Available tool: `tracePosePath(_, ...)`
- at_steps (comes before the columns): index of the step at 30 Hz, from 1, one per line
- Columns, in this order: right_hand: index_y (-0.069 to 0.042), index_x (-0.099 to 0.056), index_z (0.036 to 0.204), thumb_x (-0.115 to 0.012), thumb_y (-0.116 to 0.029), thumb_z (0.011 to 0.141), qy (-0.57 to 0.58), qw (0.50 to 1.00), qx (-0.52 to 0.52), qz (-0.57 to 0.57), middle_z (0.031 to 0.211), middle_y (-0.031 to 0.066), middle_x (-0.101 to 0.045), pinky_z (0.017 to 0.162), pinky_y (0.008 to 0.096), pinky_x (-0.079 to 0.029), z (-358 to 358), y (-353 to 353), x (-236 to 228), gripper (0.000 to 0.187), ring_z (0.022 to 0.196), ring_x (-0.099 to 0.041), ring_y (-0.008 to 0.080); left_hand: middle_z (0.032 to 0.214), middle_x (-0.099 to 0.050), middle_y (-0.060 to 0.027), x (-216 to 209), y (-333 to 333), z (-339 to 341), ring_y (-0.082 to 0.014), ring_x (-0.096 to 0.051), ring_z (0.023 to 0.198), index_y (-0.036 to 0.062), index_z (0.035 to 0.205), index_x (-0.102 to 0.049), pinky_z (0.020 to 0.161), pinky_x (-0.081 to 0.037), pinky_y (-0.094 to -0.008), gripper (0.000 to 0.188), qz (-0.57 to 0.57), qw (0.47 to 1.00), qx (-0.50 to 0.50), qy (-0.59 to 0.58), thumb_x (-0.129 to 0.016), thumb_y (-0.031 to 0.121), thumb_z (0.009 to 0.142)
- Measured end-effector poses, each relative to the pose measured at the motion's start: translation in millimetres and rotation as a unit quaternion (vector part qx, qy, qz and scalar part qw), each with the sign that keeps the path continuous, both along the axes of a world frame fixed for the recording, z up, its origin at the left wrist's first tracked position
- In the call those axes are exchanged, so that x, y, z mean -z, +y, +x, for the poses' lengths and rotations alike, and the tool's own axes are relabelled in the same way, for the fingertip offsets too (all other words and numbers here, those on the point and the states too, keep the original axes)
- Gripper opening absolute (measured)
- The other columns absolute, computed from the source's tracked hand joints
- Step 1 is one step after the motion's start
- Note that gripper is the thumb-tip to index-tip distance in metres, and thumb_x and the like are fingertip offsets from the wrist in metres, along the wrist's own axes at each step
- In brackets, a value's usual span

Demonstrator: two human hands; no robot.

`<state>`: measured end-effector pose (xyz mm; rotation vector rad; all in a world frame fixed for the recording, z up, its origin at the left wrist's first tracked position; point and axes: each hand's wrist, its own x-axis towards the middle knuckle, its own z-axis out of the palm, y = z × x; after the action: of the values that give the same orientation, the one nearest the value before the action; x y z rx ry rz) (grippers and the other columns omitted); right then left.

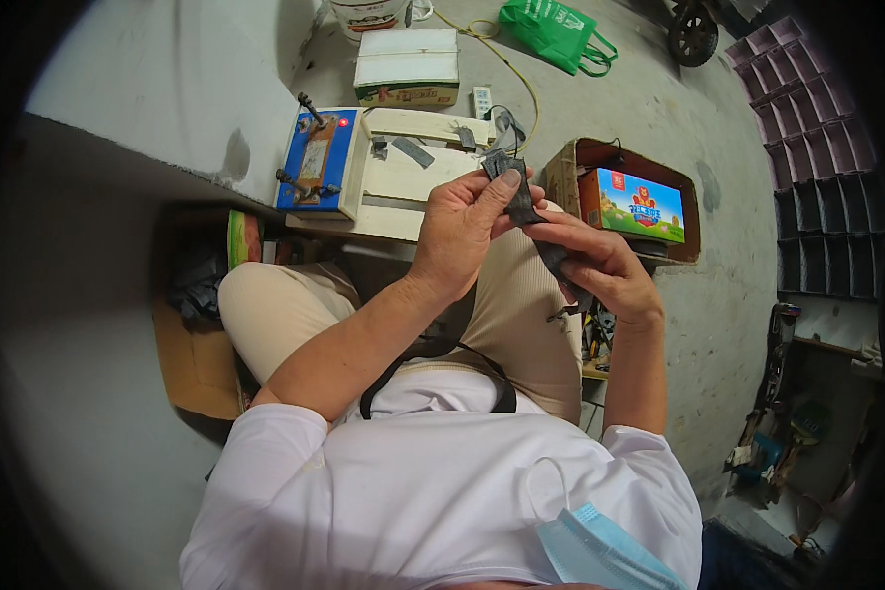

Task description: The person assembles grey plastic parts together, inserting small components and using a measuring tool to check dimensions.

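Note:
Above my right thigh, a dark grey fabric-like strip (522, 205) stretches between my two hands. My left hand (467, 221) pinches its upper part, the thumb lying on top. Lower down, my right hand (608, 264) grips the strip with its fingers partly curled; the end under that hand is partly hidden. Beyond my knees is a low white wooden bench (388, 187), with small dark grey pieces (413, 150) lying on it. A blue block-like fixture with bolts (320, 162) sits at the bench's left end.
A white-topped carton (406, 67) and a green bag (556, 34) lie farther off, near a yellow cord (531, 88). To the right, an open cardboard box (566, 182) holds a colourful carton (635, 206). Another cardboard box (192, 369) stands left of my leg, beside the wall.

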<state>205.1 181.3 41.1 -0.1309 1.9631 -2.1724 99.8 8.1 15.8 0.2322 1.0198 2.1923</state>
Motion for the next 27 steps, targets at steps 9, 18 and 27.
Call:
tracePosePath(9,0.001,-0.057,0.111,-0.064,-0.009,0.085,0.040,0.996,0.079,-0.010,0.125,0.0111,-0.053,0.096,0.0302,-0.040,-20,-17,-4,0.029,0.104,-0.054,0.0121,0.089,-0.067,-0.0052,2,-7,-2,-0.0083,-0.061,0.081,-0.0034,0.104,-0.064,0.075,-0.050,-0.0215,0.027,-0.048,0.991,-0.021,0.122,-0.055,0.020,0.096)
tracePosePath(18,0.001,-0.068,0.093,-0.069,-0.003,0.083,0.068,0.951,0.298,0.037,0.081,0.0009,-0.067,0.067,0.0180,-0.048,-54,-67,-5,0.010,0.074,-0.059,0.0039,0.092,-0.065,-0.0033,-3,-27,-8,-0.0067,-0.061,0.083,0.0003,0.104,-0.064,0.075,-0.052,-0.0207,0.027,-0.017,0.996,-0.014,0.087,-0.054,0.024,0.096)
tracePosePath(27,0.004,-0.067,0.093,-0.067,-0.006,0.086,0.054,0.971,0.219,0.082,0.080,0.0009,-0.067,0.066,0.0175,-0.048,-72,-68,-14,0.012,0.071,-0.058,0.0036,0.096,-0.064,-0.0046,2,-45,-19,-0.0082,-0.062,0.089,-0.0007,0.106,-0.062,0.081,-0.054,-0.0236,0.031,-0.053,0.993,0.015,0.105,-0.051,0.026,0.097)
